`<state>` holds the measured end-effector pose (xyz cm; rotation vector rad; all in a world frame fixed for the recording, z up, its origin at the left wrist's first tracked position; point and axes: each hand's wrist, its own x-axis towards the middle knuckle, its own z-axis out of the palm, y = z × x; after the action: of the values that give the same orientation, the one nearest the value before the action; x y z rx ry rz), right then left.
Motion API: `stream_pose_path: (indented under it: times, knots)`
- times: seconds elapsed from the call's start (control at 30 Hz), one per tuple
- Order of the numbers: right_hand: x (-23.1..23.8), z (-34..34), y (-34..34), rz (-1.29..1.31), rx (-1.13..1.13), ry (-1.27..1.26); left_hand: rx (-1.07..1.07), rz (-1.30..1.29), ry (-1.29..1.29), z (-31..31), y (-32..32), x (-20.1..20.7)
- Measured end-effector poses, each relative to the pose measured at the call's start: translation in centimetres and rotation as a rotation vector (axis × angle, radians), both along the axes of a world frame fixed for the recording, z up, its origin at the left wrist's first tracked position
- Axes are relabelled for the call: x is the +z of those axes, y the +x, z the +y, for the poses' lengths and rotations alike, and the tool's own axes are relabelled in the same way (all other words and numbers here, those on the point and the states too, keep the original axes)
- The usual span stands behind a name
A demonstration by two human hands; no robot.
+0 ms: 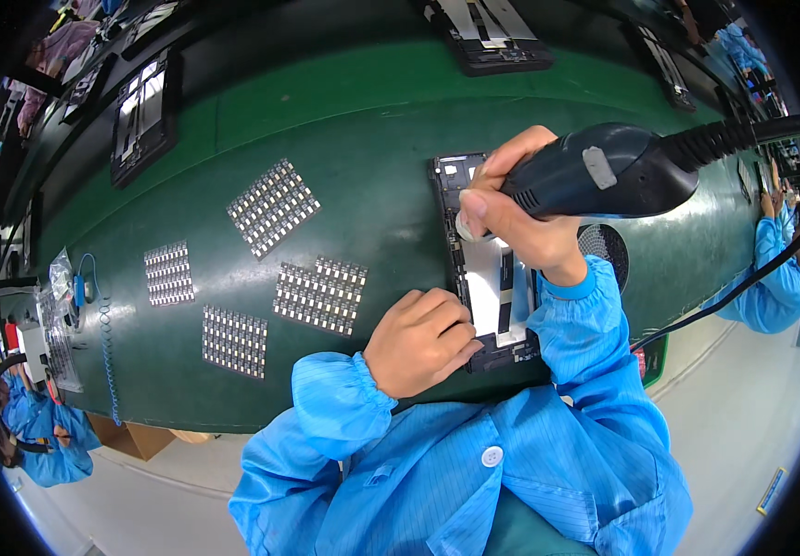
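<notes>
An opened tablet-like device lies in front of me, with a black frame and pale panels inside. Over its upper part, my right hand grips a black handheld tool with a thick ribbed sleeve running off to the right. Between this hand's fingertips and the device shows a small pale round piece, and the tool's working end is hidden by my fingers. My left hand rests at the device's lower left edge, its fingers curled against the frame.
Several sheets of small parts lie on the green table to the left. A round black mesh piece is partly behind my right sleeve. More opened devices stand along the far shelf. A blue coiled cord hangs left. Co-workers sit at both sides.
</notes>
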<state>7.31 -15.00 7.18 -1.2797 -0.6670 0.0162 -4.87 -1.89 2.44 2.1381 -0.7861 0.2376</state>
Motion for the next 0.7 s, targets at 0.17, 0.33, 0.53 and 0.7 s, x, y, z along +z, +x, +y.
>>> stream_pose_path:
  times: [0.17, 0.33, 0.53, 0.7]
  knots:
    - [-0.4, 0.0, -0.1, -0.003, 0.012, 0.024, -0.012, 0.007, -0.02, -0.4, 0.0, -0.6]
    - [-0.2, 0.3, -1.0, -0.015, -0.002, -0.002, -0.011, 0.037, -0.004, -0.5, -0.3, -0.5]
    - [0.6, 0.9, 0.0, -0.094, 0.084, -0.269, -0.105, -0.041, 0.076, -1.5, -1.0, 0.0]
    - [0.4, 1.2, 0.0, -0.165, 0.11, -0.247, -0.213, -0.037, 0.208, -3.7, -2.1, -0.9]
